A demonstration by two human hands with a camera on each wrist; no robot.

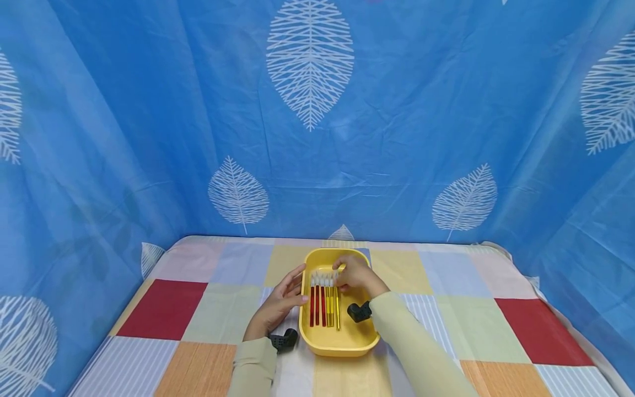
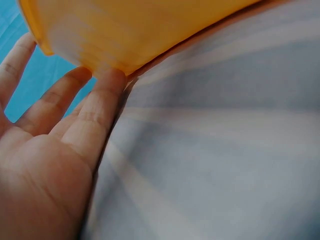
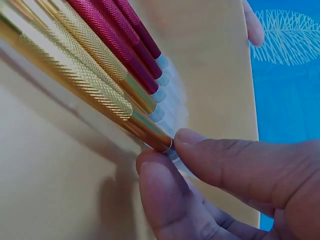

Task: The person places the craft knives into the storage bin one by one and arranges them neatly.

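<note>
In the yellow tray several craft knives lie side by side, with knurled metal handles and clear caps pointing to the far end. The red craft knives are on the left, the gold craft knives on the right. My right hand reaches into the tray. Between thumb and finger it pinches the rightmost gold craft knife at the collar by its cap. My left hand rests against the tray's left wall, fingers extended and touching the outside.
A patchwork cloth covers the table under the tray. Blue curtains with white leaf prints hang behind and at both sides. Black wrist cameras are strapped to both wrists; the right one is over the tray.
</note>
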